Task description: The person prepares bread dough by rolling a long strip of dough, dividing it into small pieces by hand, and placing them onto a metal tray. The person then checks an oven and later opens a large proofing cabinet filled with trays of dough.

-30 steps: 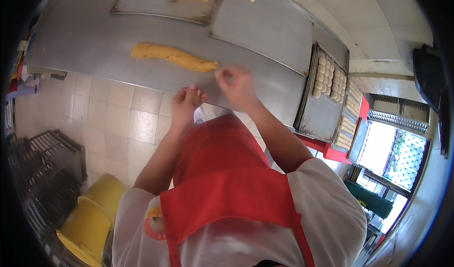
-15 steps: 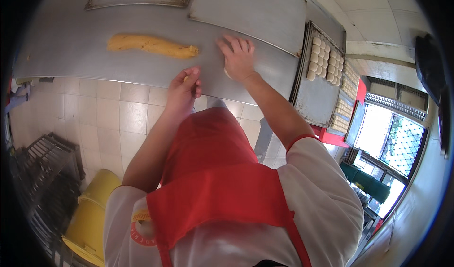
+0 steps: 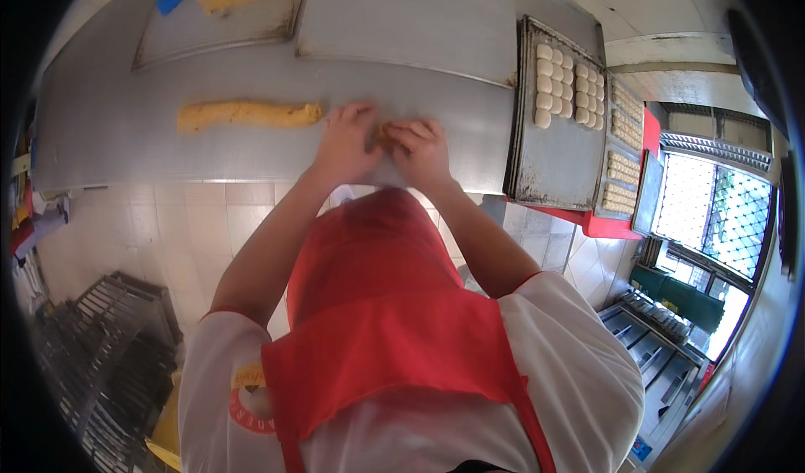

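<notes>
Pinching a small piece of dough point(image 3: 384, 131) between them, the left hand point(image 3: 348, 142) and right hand point(image 3: 422, 148) meet with fingers curled around it over the steel table point(image 3: 109, 129), just right of the dough log point(image 3: 247, 114). A tray point(image 3: 549, 167) of shaped pieces sits farther right.

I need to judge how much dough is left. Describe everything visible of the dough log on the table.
The dough log is a long, rough-surfaced roll of yellow-orange dough, lying flat on the steel table, running left to right. Its right end lies by the left hand; whether they touch is unclear. Nothing else touches it.
</notes>
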`<state>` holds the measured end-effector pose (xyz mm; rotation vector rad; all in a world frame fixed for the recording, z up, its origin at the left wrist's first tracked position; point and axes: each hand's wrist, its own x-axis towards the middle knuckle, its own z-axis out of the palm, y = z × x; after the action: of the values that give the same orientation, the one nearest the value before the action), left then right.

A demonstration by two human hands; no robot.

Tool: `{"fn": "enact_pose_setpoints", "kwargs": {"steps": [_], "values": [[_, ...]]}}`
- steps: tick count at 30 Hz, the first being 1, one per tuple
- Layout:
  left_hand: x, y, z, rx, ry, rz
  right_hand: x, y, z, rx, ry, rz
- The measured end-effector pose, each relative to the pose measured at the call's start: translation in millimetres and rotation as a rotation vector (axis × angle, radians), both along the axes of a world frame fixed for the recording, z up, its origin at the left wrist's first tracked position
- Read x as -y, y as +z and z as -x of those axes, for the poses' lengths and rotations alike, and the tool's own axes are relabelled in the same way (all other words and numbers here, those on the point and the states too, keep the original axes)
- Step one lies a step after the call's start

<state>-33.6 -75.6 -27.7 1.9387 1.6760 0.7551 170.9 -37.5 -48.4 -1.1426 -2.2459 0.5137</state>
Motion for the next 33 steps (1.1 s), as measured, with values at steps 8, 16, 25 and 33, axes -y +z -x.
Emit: {"fn": "enact_pose_setpoints", "kwargs": {"steps": [8, 16, 25, 33], "values": [[-2, 6, -1, 0.263, -0.171, 0.145, 12, 25, -11, 0.034, 0.027, 0.151], [22, 29, 19, 0.765, -0.010, 0.443, 30, 72, 2, -0.678, 0.057, 0.886], [51, 39, 7, 0.661, 0.106, 0.309, 52, 87, 16, -0.530, -0.043, 0.860], [43, 45, 6, 0.758, 0.135, 0.414, 65, 91, 17, -0.189, -0.008, 0.336]]}}
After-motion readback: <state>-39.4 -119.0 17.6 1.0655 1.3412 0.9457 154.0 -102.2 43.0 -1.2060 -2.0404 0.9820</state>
